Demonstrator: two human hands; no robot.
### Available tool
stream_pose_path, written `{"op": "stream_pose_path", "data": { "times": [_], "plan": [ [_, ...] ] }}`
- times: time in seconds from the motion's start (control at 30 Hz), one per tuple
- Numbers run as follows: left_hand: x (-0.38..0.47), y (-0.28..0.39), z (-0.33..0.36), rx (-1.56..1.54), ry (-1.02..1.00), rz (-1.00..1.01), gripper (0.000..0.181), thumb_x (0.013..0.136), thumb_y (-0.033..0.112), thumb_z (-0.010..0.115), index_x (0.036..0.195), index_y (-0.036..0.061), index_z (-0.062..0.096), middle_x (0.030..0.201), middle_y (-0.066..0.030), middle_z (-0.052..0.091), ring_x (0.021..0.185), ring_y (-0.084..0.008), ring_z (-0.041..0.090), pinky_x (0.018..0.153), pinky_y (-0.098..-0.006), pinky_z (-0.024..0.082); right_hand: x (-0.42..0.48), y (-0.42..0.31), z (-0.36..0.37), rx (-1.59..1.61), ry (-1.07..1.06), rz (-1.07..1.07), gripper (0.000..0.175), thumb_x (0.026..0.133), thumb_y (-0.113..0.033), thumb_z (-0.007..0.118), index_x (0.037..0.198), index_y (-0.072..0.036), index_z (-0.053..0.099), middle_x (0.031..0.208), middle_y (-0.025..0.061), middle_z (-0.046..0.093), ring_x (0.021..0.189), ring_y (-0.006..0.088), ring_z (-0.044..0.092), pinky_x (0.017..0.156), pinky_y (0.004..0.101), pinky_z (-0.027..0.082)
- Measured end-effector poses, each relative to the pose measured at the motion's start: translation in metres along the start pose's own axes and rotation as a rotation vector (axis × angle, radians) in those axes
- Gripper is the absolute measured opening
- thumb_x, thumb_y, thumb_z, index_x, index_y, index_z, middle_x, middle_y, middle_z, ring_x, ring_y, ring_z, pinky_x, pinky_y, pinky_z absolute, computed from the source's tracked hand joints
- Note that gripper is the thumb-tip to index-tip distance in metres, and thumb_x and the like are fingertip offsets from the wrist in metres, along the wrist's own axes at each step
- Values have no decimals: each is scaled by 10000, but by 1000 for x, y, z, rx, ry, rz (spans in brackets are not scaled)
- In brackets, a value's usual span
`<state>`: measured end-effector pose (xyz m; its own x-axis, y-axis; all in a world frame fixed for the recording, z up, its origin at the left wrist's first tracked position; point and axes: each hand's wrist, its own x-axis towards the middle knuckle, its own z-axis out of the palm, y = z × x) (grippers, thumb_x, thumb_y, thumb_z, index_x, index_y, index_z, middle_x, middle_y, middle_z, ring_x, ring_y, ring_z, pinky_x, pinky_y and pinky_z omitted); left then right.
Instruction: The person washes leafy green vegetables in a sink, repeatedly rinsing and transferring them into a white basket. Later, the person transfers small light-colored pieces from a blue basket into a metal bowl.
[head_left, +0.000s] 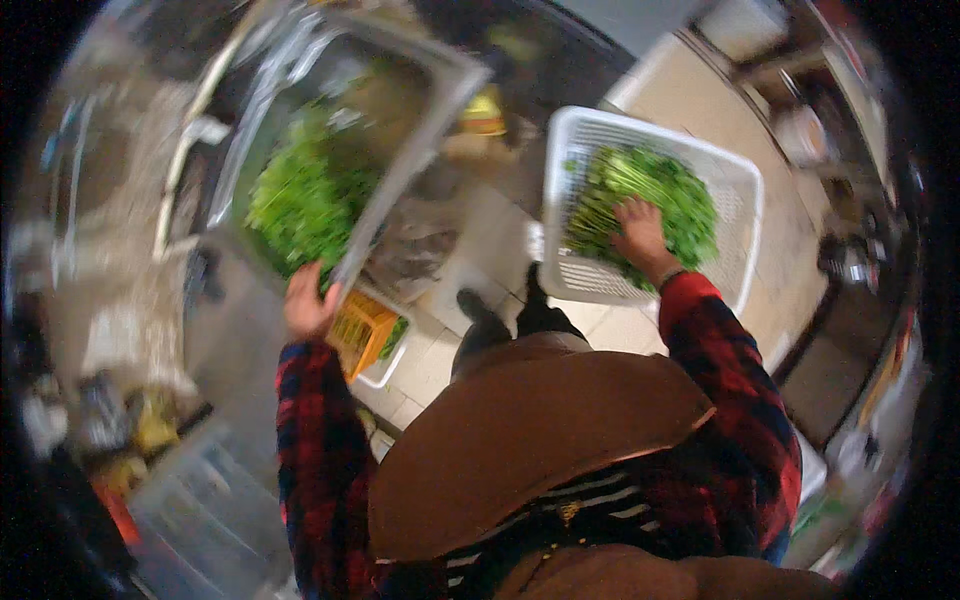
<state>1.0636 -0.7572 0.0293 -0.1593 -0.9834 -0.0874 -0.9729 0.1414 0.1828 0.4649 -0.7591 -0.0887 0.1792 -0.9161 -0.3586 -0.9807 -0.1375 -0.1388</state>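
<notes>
My right hand (641, 234) lies on a bunch of leafy green herbs (679, 199) in a white plastic basket (739, 172). Its fingers are spread over the stems, and no grip around them shows. My left hand (307, 304) is at the near corner of a metal sink basin (401, 191), fingers and thumb apart, with the thumb by the rim. Just beyond those fingers, more leafy greens (300, 199) are in the basin, blurred by motion. Whether the left fingertips touch these leaves cannot be told.
Below the sink, an orange plastic crate (367, 330) stands by a white container (390, 367) with greens inside. A pale pipe (184, 157) runs along the sink's far left. A translucent plastic bin (217, 502) is at lower left. Tiled floor (435, 337) shows around my feet.
</notes>
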Motion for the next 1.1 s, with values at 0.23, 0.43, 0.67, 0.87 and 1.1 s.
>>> {"op": "stream_pose_path", "data": {
  "times": [0.23, 0.43, 0.67, 0.87, 1.1],
  "plan": [
    [-3, 7, -11, -128, 172, -12, 530, 796, 380, 709, 1192, 47, 593, 1188, -175, 601, 1125, -356, 543, 973, -437, 432, 63, -130, -115, 292, 452, -402, 512, 755, -136, 662, 1250, -69, 546, 1282, 163, 539, 1242, 341, 461, 1039, 464, 345],
    [-9, -4, -17, -274, 269, 74, 552, 754, 370, 749, 1178, 54, 590, 1184, -158, 593, 1115, -356, 553, 948, -438, 453, 147, -318, -160, 469, 296, -812, 551, 771, -197, 696, 1279, -55, 538, 1240, 184, 573, 1223, 368, 486, 1038, 436, 361],
    [-13, -16, -22, -402, 262, 73, 590, 756, 409, 737, 1203, 59, 573, 1214, -158, 581, 1136, -358, 541, 954, -439, 440, 315, -428, -83, 723, -159, -223, 1233, 640, -610, 789, 1466, 53, 157, 1490, 234, 295, 1382, 326, 310, 1133, 382, 270],
    [-9, -27, -24, -452, 224, 69, 592, 758, 417, 731, 1184, 35, 577, 1191, -164, 575, 1131, -348, 536, 949, -431, 441, 342, -483, -26, 1011, -369, -106, 1477, 565, -621, 840, 1459, 85, -100, 1534, 258, 159, 1425, 310, 203, 1159, 383, 215],
    [-5, -31, -25, -455, 178, 44, 637, 785, 451, 701, 1226, 18, 549, 1215, -189, 567, 1133, -361, 539, 962, -441, 442, 322, -502, -38, 650, -165, -308, 1137, 647, -424, 830, 1421, 117, 197, 1259, 271, 529, 1191, 332, 508, 989, 385, 423]
  ]
}}
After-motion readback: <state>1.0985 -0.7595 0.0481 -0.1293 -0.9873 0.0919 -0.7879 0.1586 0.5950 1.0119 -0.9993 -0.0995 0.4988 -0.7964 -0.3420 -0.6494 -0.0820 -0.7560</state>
